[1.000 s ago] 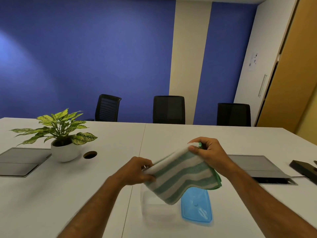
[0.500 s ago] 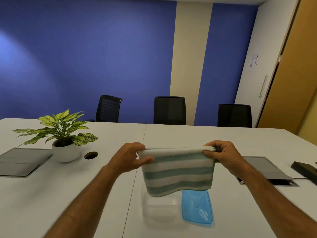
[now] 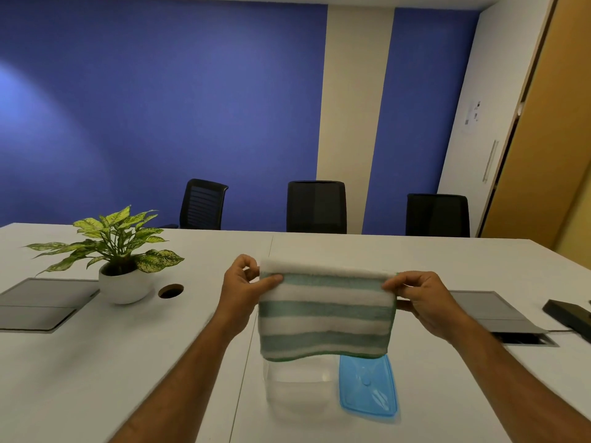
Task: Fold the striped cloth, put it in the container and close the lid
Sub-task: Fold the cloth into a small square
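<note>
Since the earlier frame, the striped cloth (image 3: 326, 311) had been levelled and drawn taut. In the head view, it was pinched at its top corners by the left hand (image 3: 244, 282) and right hand (image 3: 419, 295), fingers closed, above the open container (image 3: 299, 390) beside the lid (image 3: 367, 388) on the desk (image 3: 96, 362). It was judged soft, light and limp, best held at the corners.

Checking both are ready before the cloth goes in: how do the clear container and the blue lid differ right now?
The clear container is see-through and nearly colourless; the blue lid is tinted blue. The container stands as an open box with walls, while the lid lies flat beside it, to its right, not on it. The striped cloth, held by the left hand and right hand, hangs over the container more than the lid. Both rest on the white table.
</note>
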`<state>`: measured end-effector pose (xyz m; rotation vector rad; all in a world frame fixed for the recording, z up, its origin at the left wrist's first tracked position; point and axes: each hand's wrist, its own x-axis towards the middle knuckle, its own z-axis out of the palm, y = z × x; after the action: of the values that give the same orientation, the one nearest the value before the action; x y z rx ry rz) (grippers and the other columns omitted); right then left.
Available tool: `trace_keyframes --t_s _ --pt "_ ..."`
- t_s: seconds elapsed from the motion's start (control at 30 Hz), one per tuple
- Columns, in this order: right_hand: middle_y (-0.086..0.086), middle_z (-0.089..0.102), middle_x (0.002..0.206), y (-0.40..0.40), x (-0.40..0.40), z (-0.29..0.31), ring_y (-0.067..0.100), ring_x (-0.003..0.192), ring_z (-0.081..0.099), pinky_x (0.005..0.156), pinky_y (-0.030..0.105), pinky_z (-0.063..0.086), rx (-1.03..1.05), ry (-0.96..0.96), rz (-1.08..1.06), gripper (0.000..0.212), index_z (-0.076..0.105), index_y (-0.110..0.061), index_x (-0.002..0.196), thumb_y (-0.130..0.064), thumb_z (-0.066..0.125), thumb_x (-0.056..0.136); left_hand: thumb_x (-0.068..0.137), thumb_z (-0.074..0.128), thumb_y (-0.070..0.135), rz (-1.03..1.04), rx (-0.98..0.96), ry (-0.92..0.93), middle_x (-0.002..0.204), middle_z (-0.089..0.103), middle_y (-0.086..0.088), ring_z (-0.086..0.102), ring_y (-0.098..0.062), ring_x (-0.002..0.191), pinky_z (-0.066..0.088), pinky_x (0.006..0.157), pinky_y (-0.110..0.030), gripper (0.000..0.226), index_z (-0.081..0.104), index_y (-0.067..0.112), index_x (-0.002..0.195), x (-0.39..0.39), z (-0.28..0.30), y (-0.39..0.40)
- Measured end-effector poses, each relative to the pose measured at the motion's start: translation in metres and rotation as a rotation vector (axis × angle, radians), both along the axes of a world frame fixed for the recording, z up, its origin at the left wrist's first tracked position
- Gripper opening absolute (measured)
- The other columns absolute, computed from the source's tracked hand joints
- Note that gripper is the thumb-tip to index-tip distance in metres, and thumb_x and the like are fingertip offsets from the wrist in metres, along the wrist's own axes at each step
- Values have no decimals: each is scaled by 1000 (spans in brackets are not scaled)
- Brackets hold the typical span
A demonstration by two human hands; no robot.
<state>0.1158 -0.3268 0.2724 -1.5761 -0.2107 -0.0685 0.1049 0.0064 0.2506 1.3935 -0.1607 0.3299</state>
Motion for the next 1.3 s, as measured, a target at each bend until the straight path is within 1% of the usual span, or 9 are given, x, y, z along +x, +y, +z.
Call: trace_keyframes --t_s 0.13,0.23,0.33,0.43,0.63,0.73,0.97,1.13,1.3 --pt "8 70 104 -2 -3 -1 24 92 68 71 41 62 -60 -4 36 19 73 -6 98 4 60 88 79 77 1 -43 -6 -20 84 68 -7 63 -20 80 54 60 -27 24 65 16 65 -1 -3 -4" --pt "11 72 94 -2 -3 -1 28 89 69 72 35 63 -98 -5 5 19 76 -7 86 8 67 81 86 71 1 -33 58 -10 86 74 -1 66 -19 86 55 63 -23 14 79 11 81 -2 -4 -5" --pt "11 71 94 -2 -3 -2 28 89 68 67 29 61 -113 -11 -35 21 76 -10 84 8 65 84 87 72 6 -57 246 12 110 70 1 66 -23 96 58 64 -24 22 75 15 106 -4 -6 -4" --pt "7 68 107 -4 -4 -3 33 90 69 63 33 60 -111 4 12 23 73 -11 95 5 73 78 75 84 5 -155 414 26 127 54 5 62 -27 104 61 71 -27 59 59 22 125 -7 -8 -3" --pt "9 74 91 -6 -3 -5 26 87 69 62 29 59 -146 33 -51 20 78 -12 77 6 70 80 72 82 -5 -204 335 89 123 63 -8 65 -31 108 61 74 -31 44 71 16 109 -9 -8 4" --pt "6 69 106 -8 -3 -9 28 88 70 60 33 59 -152 45 -8 20 75 -15 91 1 72 81 72 83 -4 -261 360 120 130 57 -5 63 -29 109 62 74 -34 63 62 22 125 -12 -8 5" --pt "14 74 106 -16 -4 -16 38 94 70 84 59 57 -250 89 87 51 72 -22 113 0 83 68 70 86 -1 -395 512 180 138 42 2 53 -24 119 62 75 -37 93 40 36 142 -14 -9 13" --pt "5 55 124 -17 -11 -15 30 102 61 66 44 61 -336 127 228 86 48 -36 135 6 82 67 69 86 -1 -427 529 220 140 40 0 50 -25 121 62 79 -45 100 35 39 144 -11 -10 13" --pt "7 51 124 -14 -13 -15 30 110 56 74 54 60 -415 159 249 107 29 -46 142 12 77 66 68 86 -2 -416 545 231 141 38 -1 50 -25 121 62 80 -47 101 35 39 144 -7 -12 10"
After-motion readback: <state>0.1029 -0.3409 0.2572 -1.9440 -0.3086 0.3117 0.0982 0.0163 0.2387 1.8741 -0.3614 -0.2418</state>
